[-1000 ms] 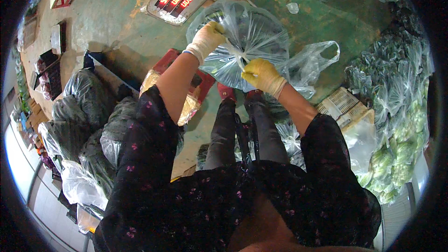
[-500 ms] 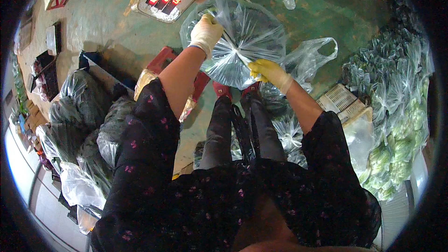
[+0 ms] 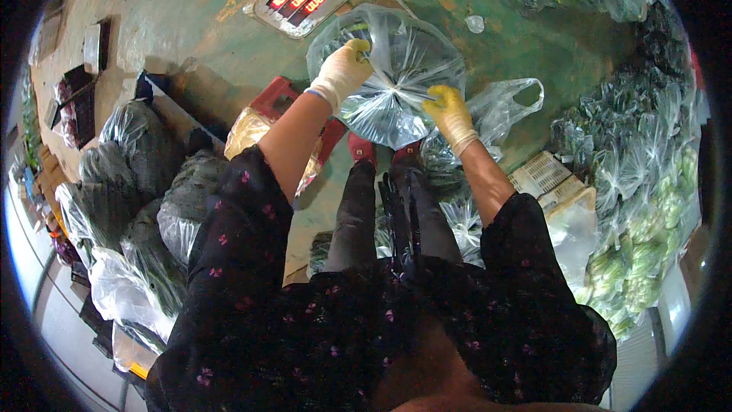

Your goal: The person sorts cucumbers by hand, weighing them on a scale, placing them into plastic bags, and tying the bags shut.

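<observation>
Green floor point(image 3: 534, 38), hands point(image 3: 396, 84) on bag of greens point(image 3: 396, 118)

Both gloved hands, left hand point(image 3: 345, 70) and right hand point(image 3: 448, 109), on a clear bag point(image 3: 396, 69) of greens

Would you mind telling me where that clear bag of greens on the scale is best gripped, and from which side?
Probably at the gathered neck in the middle of the clear bag, coming from above: the plastic's folds all run to that point, between the left hand and right hand resting on it.
</observation>
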The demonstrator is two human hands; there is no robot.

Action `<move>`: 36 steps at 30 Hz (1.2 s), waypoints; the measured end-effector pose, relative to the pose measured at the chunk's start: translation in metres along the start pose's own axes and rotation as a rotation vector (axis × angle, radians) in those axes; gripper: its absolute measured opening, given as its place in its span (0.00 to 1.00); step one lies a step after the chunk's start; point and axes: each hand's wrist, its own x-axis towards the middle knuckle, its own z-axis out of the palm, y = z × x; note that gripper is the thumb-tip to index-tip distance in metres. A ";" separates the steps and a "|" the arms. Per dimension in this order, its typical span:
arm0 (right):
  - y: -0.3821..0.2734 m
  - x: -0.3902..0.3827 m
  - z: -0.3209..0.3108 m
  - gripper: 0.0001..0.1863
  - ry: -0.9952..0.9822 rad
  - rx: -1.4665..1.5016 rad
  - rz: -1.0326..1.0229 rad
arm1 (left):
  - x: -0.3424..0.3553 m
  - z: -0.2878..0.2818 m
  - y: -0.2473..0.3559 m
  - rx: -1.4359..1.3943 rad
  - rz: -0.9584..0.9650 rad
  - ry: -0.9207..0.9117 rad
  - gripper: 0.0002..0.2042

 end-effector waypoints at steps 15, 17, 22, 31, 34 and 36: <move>-0.078 0.014 0.042 0.33 -0.403 -0.604 -0.029 | -0.442 -0.004 -0.172 -1.216 -0.899 0.232 0.08; -0.087 0.025 0.048 0.32 -0.430 -0.714 0.052 | -0.533 0.019 -0.227 -1.318 -0.967 0.151 0.09; -0.131 0.047 0.070 0.28 -0.666 -1.118 0.095 | -0.598 0.033 -0.167 -1.200 -1.358 0.117 0.11; -0.044 0.064 0.076 0.08 -0.710 -0.188 0.604 | -0.663 0.126 -0.140 -1.165 -0.774 0.186 0.11; -0.053 0.060 0.071 0.20 -0.803 -0.367 0.615 | -0.654 0.108 -0.101 -1.820 -0.890 0.309 0.10; -0.049 0.073 0.083 0.29 -0.853 -0.643 0.695 | -0.655 0.104 -0.081 -1.496 -1.319 0.229 0.11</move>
